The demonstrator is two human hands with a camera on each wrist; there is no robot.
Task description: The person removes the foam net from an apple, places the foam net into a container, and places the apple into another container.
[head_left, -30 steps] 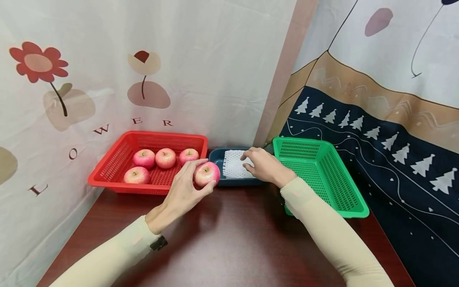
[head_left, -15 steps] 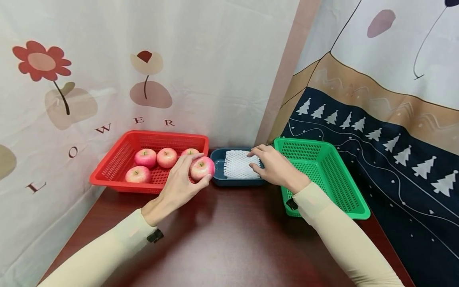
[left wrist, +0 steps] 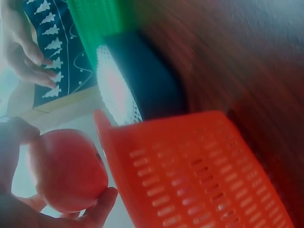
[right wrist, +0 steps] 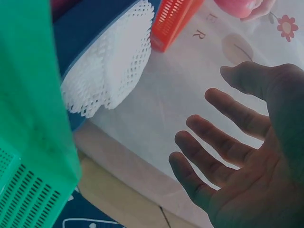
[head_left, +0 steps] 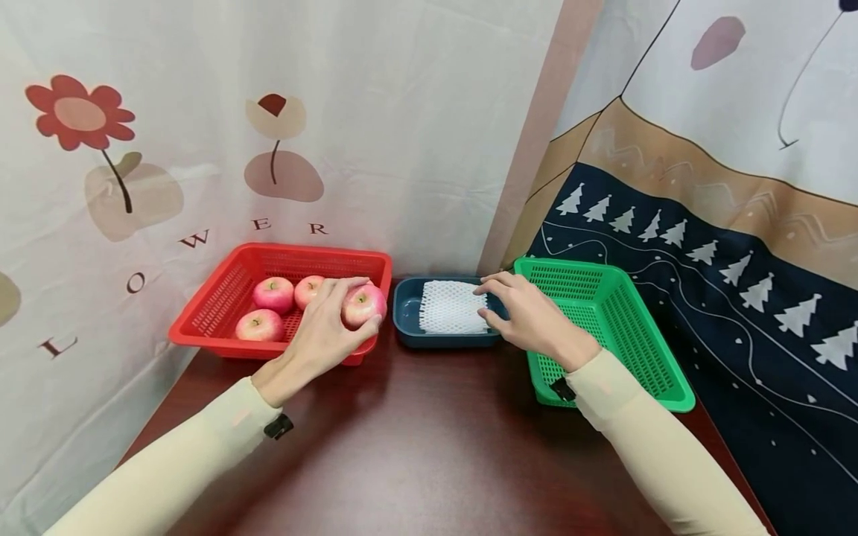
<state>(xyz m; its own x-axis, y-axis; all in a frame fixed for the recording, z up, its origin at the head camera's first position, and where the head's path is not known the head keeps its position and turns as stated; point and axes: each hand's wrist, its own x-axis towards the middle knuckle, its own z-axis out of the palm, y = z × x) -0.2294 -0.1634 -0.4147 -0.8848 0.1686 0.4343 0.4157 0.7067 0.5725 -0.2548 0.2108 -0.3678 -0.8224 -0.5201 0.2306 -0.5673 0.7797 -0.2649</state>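
Note:
My left hand (head_left: pixel 315 335) grips a pink-red apple (head_left: pixel 365 305) over the right end of the red basket (head_left: pixel 201 316). In the left wrist view the held apple (left wrist: pixel 69 171) is above the basket's rim, with thumb and fingers around it. Several other apples (head_left: pixel 260 325) lie in the basket; the hand partly covers them. White foam netting (head_left: pixel 450 309) lies in a dark blue tray (head_left: pixel 410 336) between the baskets. By the tray's right end hovers my right hand (head_left: pixel 536 320), holding nothing. Its fingers are spread and relaxed in the right wrist view, apart from the netting (right wrist: pixel 111 64).
A green basket (head_left: pixel 637 335) stands to the right of the tray, partly behind the right forearm. The brown tabletop (head_left: pixel 436 424) extends in front. Printed curtains (head_left: pixel 415 134) hang behind the baskets and along the right side.
My left hand has carried the apple leftward and slightly up, from in front of the tray to over the red basket. My right hand has shifted right, off the netting.

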